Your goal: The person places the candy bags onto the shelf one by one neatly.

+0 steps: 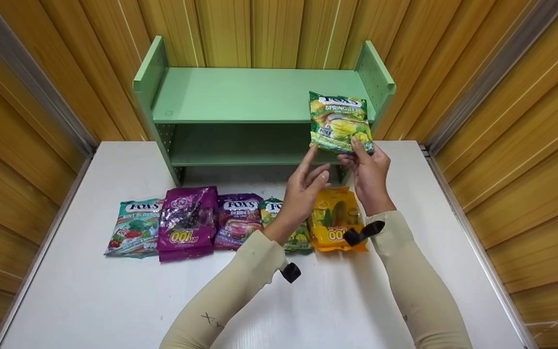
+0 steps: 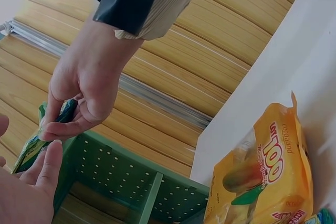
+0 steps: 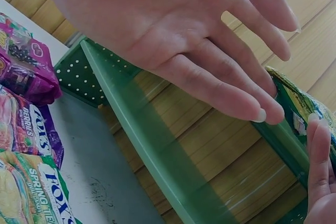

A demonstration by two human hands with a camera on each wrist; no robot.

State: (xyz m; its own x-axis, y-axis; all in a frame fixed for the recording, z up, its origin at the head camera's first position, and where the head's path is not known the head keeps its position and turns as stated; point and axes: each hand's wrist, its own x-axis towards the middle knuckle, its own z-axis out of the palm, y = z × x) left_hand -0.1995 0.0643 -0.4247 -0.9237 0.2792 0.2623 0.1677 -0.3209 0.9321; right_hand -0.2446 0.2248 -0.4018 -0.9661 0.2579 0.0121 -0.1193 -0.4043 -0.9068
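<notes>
My right hand [image 1: 370, 177] pinches a green packet of FOX'S spring tea candy [image 1: 339, 121] by its lower right corner, thumb in front. The packet is held up before the right end of the green shelf unit [image 1: 259, 94]. My left hand [image 1: 301, 194] has its fingers extended, the index fingertip at the packet's lower left corner; it grips nothing. In the right wrist view the left palm [image 3: 173, 30] faces the camera, and the packet [image 3: 299, 103] is seen edge-on. Under the hands lie an orange candy bag [image 1: 334, 218] and another green FOX'S packet [image 1: 301, 240], partly covered by the left hand.
Left along the row on the white table [image 1: 66, 291] lie a purple FOX'S berries packet [image 1: 238, 223], a larger purple bag [image 1: 187, 223] and a teal FOX'S packet [image 1: 133, 230]. Wood-panelled walls [image 1: 526, 145] enclose the table at the back and sides.
</notes>
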